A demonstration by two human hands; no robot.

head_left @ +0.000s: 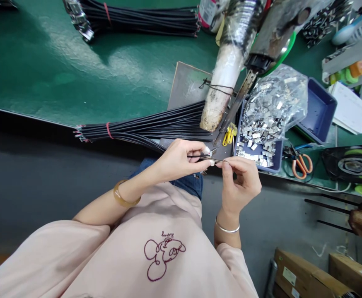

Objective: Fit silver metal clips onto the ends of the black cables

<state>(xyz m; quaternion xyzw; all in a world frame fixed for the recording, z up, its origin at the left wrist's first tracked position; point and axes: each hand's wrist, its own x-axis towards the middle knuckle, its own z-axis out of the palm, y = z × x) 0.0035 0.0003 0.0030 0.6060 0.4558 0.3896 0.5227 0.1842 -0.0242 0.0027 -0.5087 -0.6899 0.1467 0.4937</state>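
My left hand (pixel 176 161) is closed around black cables (pixel 151 142) drawn from a bundle, with a small metal piece (pixel 212 152) showing by the fingertips. Just to its right, my right hand (pixel 241 180) pinches thumb to forefinger at the tip of a thin dark strand that reaches across from the left fingers. Whether that strand is a cable end or something else is too small to tell. The bundle of black cables (pixel 159 122), tied with a red band (pixel 109 130), lies along the table edge behind my left hand.
A blue tray (pixel 276 163) of small metal parts (pixel 255 134) and a plastic bag of them (pixel 277 99) stand right of the hands. A wrapped white tube (pixel 218 87) and a soldering iron (pixel 241 93) overhang the cables. Orange-handled scissors (pixel 302 165) lie at the right edge.
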